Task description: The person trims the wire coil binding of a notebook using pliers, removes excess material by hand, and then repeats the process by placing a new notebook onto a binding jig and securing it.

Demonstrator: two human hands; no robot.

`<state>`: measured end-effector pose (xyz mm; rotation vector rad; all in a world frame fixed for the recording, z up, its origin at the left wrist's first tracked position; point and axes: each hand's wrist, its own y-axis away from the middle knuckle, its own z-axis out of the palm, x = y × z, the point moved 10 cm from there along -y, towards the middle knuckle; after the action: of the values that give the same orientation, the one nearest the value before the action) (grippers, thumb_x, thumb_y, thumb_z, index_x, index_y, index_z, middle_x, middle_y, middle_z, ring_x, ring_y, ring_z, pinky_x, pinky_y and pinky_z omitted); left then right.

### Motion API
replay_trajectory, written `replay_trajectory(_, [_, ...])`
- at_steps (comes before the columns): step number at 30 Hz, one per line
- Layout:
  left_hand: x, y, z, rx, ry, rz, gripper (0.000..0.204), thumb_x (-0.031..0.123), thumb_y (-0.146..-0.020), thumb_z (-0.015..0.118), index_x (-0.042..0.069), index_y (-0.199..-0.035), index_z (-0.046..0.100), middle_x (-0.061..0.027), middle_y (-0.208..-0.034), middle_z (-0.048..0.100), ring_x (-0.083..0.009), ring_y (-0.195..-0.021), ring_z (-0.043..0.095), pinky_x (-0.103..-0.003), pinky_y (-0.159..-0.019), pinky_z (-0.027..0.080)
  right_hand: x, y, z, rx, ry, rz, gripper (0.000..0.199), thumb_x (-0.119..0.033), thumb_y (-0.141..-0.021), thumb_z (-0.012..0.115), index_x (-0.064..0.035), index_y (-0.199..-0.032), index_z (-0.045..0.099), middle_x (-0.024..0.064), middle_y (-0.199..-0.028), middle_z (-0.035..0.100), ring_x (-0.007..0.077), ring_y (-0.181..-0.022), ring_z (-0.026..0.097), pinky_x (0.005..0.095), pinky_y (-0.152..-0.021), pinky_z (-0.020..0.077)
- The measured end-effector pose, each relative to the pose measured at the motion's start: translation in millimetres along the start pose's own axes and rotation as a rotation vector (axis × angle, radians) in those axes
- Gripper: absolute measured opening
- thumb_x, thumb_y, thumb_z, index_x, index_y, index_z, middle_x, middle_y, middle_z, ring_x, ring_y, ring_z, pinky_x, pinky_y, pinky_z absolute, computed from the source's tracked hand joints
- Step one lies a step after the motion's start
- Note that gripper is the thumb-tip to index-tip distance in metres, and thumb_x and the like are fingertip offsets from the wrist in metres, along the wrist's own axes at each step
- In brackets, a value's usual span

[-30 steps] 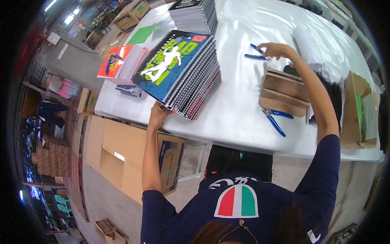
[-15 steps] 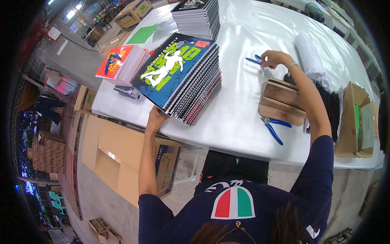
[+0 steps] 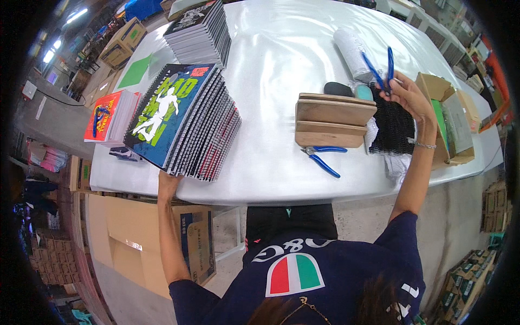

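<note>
My right hand (image 3: pixel 407 97) grips blue-handled cutting pliers (image 3: pixel 390 60), their handles pointing away from me, above a bundle of black spiral coils (image 3: pixel 391 127). My left hand (image 3: pixel 169 184) is at the near lower corner of a tall stack of spiral-bound notebooks (image 3: pixel 165 114); its fingers are hidden by the stack. The top notebook has a blue cover with a white player figure and green lettering. Between the stack and the coils stands a slotted wooden block (image 3: pixel 330 127). A second pair of blue-handled cutting pliers (image 3: pixel 326 166) lies just in front of it.
Behind the notebooks rises another book stack (image 3: pixel 197 40); red-orange books (image 3: pixel 111 116) sit at the left, with something blue on top. A white roll (image 3: pixel 352 54) and an open cardboard box (image 3: pixel 460 154) are on the right. A large carton (image 3: pixel 127 216) stands below the table edge.
My right hand has moved right, from beyond the wooden block to over the coils, carrying the pliers. The view has shifted; my left hand stays at the notebook stack.
</note>
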<state>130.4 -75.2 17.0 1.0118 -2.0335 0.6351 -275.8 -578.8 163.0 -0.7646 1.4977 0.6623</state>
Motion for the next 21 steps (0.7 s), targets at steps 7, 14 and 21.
replay_trajectory(7, [-24.1, -13.2, 6.4, -0.03, 0.135, 0.042, 0.043, -0.005, -0.07, 0.071, -0.002, -0.113, 0.064, -0.0114, -0.107, 0.071, -0.0191, -0.096, 0.065, -0.032, -0.088, 0.049, 90.1, 23.4, -151.6, 0.412, 0.679, 0.21, 0.02, -0.016, -0.087, 0.069, -0.0011, -0.094, 0.058, 0.007, -0.08, 0.06, 0.0131, -0.069, 0.057, 0.0267, -0.061, 0.0477])
replay_trajectory(14, [-31.4, -10.1, -4.8, -0.026, 0.086, -0.059, 0.052, 0.001, -0.068, 0.081, -0.005, -0.114, 0.059, -0.0135, -0.104, 0.07, -0.0202, -0.094, 0.065, -0.031, -0.082, 0.052, 10.7, 65.0, -23.1, 0.744, 1.134, -0.421, 0.017, -0.011, -0.088, 0.066, -0.0022, -0.101, 0.062, 0.0089, -0.092, 0.063, 0.0183, -0.086, 0.06, 0.033, -0.079, 0.0475])
replay_trajectory(21, [-16.9, -11.0, -0.2, -0.04, 0.002, 0.056, 0.059, 0.004, -0.066, 0.086, -0.003, -0.117, 0.057, -0.0123, -0.107, 0.068, -0.0183, -0.094, 0.064, -0.03, -0.083, 0.053, 12.3, 76.5, 226.0, 0.025, 0.502, -0.486, 0.018, 0.001, -0.088, 0.059, -0.0022, -0.105, 0.062, 0.0124, -0.104, 0.063, 0.0243, -0.092, 0.062, 0.034, -0.084, 0.0481])
